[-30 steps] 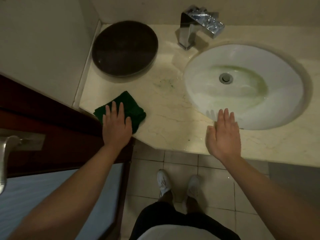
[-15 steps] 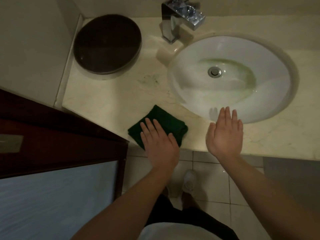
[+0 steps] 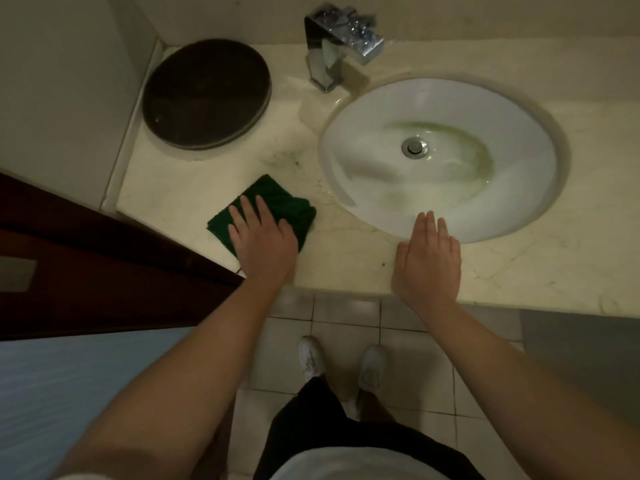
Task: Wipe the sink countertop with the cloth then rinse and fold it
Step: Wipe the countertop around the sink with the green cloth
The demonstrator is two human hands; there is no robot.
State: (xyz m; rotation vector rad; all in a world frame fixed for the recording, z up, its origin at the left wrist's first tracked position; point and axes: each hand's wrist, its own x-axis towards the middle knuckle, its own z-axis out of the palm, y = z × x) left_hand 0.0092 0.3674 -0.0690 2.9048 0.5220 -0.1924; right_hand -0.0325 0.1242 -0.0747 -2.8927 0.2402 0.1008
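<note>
A folded dark green cloth (image 3: 280,199) lies on the cream marble countertop (image 3: 349,254), near its front left edge and left of the white oval sink (image 3: 519,109). My left hand (image 3: 263,237) lies flat on top of the cloth, fingers spread, pressing it onto the marble and covering its near half. My right hand (image 3: 427,261) rests palm down on the counter's front edge just below the sink rim, fingers straight, holding nothing. A greenish stain rings the drain (image 3: 414,147) in the basin.
A chrome block faucet (image 3: 339,46) stands behind the sink. A dark round tray (image 3: 206,93) fills the back left corner by the wall. A dark wooden door (image 3: 104,271) edges the counter's left. My white shoes (image 3: 311,355) stand on the tiled floor.
My left hand slid the cloth right along the counter's front edge toward the sink, then back left a little. My right hand stayed in place by the sink rim.
</note>
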